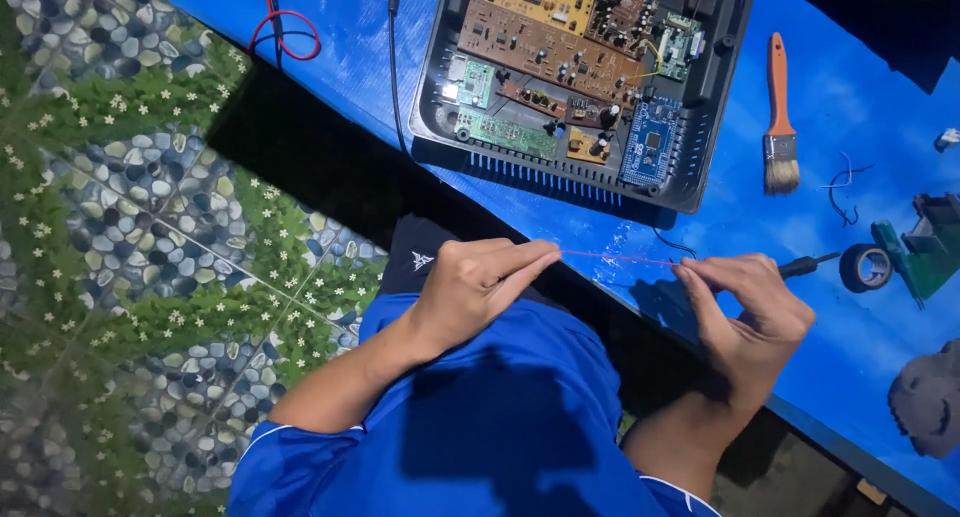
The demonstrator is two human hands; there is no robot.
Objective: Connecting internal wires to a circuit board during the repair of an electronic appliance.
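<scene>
A thin pink wire (620, 258) is stretched taut between my two hands, just above the near edge of the blue table (850, 97). My left hand (478, 282) pinches its left end between thumb and forefinger. My right hand (745, 307) pinches the right end the same way. Beyond the wire lies an open black device case (700, 172) with several circuit boards inside, among them a blue board (650, 142) and green boards.
On the table to the right lie an orange-handled brush (779, 117), a roll of black tape (865, 267), a black-handled tool (805, 267) and a green part (925, 257). Red wire (290, 37) loops at the far left. Patterned pebble flooring (130, 227) is on my left.
</scene>
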